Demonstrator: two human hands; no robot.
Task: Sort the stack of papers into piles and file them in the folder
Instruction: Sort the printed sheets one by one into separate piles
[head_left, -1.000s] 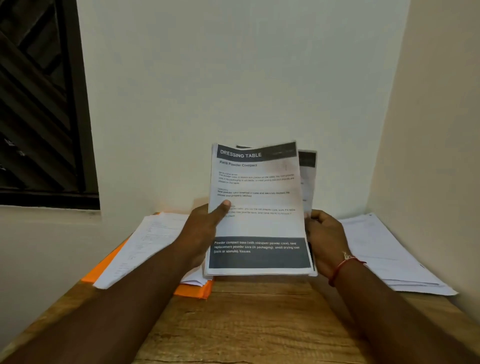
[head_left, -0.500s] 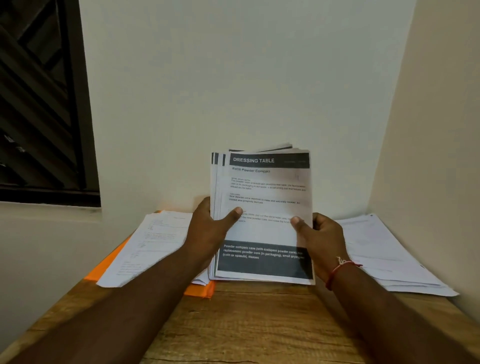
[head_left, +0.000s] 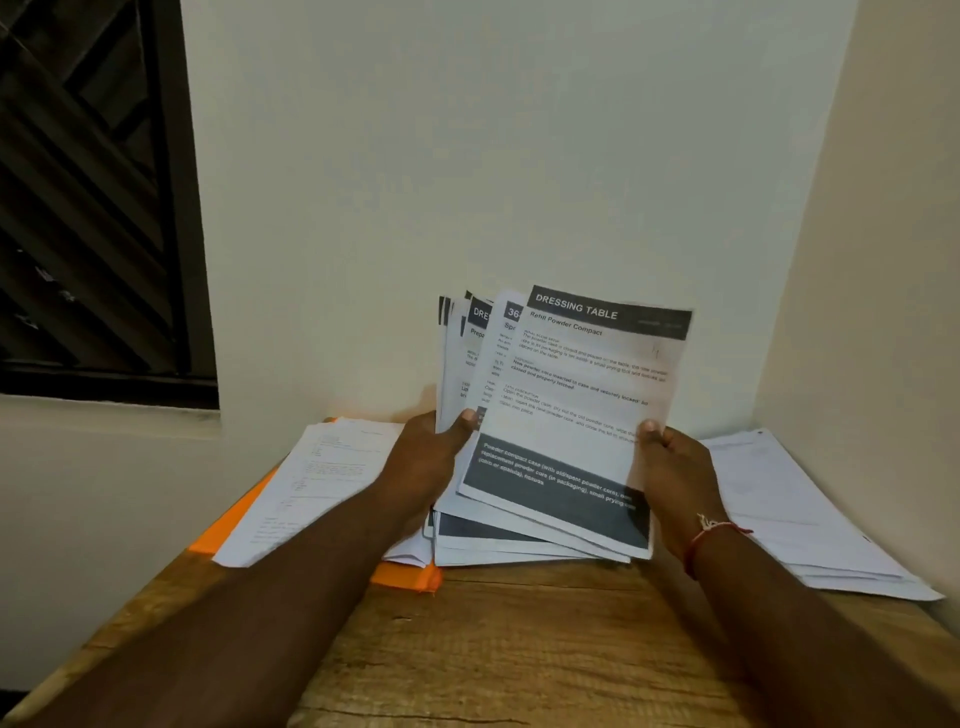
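A plain pale far wall (head_left: 467, 156) meets a cream side wall (head_left: 883, 260) in the right corner. At far left, a dark window (head_left: 88, 197) with slanted slats sits above a pale ledge (head_left: 104, 415). A wood-grain table (head_left: 519, 649) fills the near ground under dim, soft light

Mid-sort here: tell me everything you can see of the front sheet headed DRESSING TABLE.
The front sheet is white printed paper, with a dark header band reading DRESSING TABLE, the subtitle Refill Powder Compact, small text blocks and a dark band of white text near its foot. It is held up facing the camera, tilted clockwise, above the wooden table. The right hand pinches its right edge, thumb in front. It overlaps the other sheets fanned behind it, which the left hand grips.
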